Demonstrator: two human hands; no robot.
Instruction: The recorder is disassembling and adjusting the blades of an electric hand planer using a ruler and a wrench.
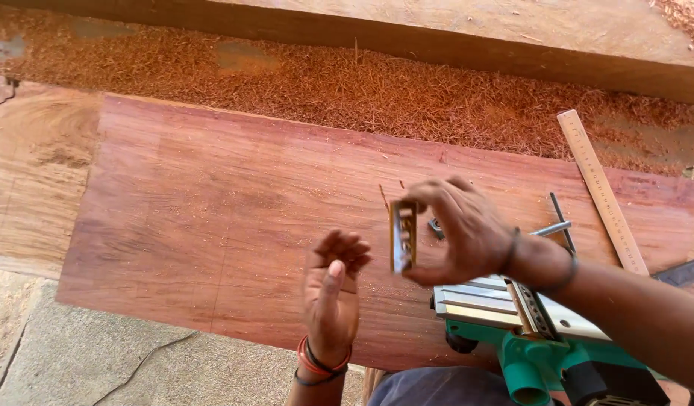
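Two hands: right hand pinches metal blade, long axis vertical; left hand open, empty.

You have no packages, labels, signs or screens in front of you (only bare wood and tools).

Blade pinched in right hand above a board, left hand just left below it, planer lay right below, ruler far right, shavings behind.
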